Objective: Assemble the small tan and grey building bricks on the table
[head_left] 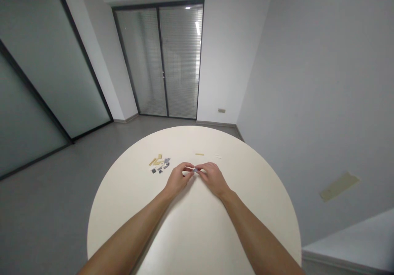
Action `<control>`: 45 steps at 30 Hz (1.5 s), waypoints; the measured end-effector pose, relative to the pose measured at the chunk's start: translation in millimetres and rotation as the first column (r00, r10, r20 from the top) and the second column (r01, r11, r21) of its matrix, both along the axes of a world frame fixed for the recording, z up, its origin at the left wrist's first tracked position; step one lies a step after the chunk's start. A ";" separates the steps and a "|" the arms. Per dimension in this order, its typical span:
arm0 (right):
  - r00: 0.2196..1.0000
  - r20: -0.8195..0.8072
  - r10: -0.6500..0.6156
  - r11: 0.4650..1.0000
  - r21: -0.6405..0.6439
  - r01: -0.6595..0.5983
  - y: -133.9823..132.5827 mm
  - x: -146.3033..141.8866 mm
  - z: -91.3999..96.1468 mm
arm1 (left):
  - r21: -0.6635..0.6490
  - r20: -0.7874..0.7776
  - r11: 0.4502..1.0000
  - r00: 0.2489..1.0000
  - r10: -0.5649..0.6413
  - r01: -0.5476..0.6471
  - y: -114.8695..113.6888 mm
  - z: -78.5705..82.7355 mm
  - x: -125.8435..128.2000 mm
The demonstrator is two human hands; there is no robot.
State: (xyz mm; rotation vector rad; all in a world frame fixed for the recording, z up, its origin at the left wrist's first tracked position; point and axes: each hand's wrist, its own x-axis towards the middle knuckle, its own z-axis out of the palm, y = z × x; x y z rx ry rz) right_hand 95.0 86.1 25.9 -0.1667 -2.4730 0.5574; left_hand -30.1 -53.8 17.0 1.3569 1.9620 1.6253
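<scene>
Toward the left of our round, smooth cream table (197, 137) lies a loose cluster of small tan and grey plastic bricks (159, 164). Our left hand (178, 179) curls nearly closed, its fingertips pinching a small grey plastic piece (195, 170), and our right hand (213, 179) closes on the same piece from the other side. Near the far edge lie a slim tan plate (199, 154) and, further right, a pale sliver (218, 156).
</scene>
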 end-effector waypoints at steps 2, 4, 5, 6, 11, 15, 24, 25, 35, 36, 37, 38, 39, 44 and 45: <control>1.000 0.001 -0.006 1.000 -0.008 0.006 -0.7 0.4 0.5 | -0.010 -0.049 1.000 0.999 0.017 -0.017 -0.7 -1.7 -0.8; 1.000 -0.001 -0.012 1.000 -0.013 0.012 -1.4 1.0 0.8 | -0.033 -0.092 0.998 0.995 0.044 -0.048 -1.7 -2.8 -1.3; 1.000 -0.002 -0.015 1.000 -0.013 0.015 -1.5 1.3 0.9 | -0.046 -0.111 0.997 0.992 0.059 -0.065 -2.3 -2.9 -1.2; 1.000 -0.002 -0.018 1.000 -0.012 0.018 -1.6 1.6 0.8 | -0.057 -0.130 0.995 0.989 0.072 -0.080 -2.9 -2.7 -1.0; 1.000 -0.009 -0.020 1.000 -0.002 0.019 -1.5 1.4 -0.3 | -0.090 -0.194 0.988 0.975 0.106 -0.126 -4.6 0.9 1.2; 1.000 -0.007 -0.023 1.000 0.004 0.023 -1.4 0.8 -1.0 | -0.107 -0.219 0.984 0.968 0.119 -0.145 -5.1 2.8 2.3; 1.000 -0.018 -0.018 1.000 -0.019 0.018 -2.9 2.2 1.6 | -0.116 -0.238 0.982 0.964 0.120 -0.151 -5.6 2.9 2.2; 1.000 -0.019 -0.016 1.000 -0.022 0.016 -3.3 2.5 2.3 | -0.120 -0.237 0.981 0.964 0.119 -0.151 -5.5 3.1 2.2; 0.999 -0.034 -0.019 0.999 -0.041 0.018 -4.7 3.0 4.6 | -0.103 -0.236 0.982 0.963 0.132 -0.160 -7.2 8.2 4.2; 0.999 -0.037 -0.018 0.999 -0.045 0.016 -4.7 3.0 4.4 | -0.096 -0.235 0.983 0.963 0.132 -0.158 -7.6 8.5 4.4; 0.999 -0.042 -0.017 0.999 -0.047 0.015 -4.7 3.0 4.3 | -0.092 -0.234 0.984 0.964 0.129 -0.154 -8.0 8.8 4.6; 0.999 -0.047 -0.015 0.999 -0.047 0.013 -4.7 3.1 4.1 | -0.092 -0.234 0.984 0.964 0.125 -0.150 -8.3 9.2 4.8; 0.999 -0.052 -0.013 0.999 -0.046 0.011 -4.6 3.1 4.0 | -0.093 -0.236 0.985 0.964 0.122 -0.147 -8.5 9.7 4.9; 0.998 -0.067 -0.010 0.999 -0.050 0.006 -4.5 3.4 3.5 | -0.113 -0.243 0.982 0.962 0.121 -0.152 -8.5 11.3 5.4; 0.998 -0.068 -0.012 0.999 -0.052 0.008 -4.5 3.4 3.6 | -0.117 -0.245 0.981 0.962 0.124 -0.156 -8.5 11.3 5.6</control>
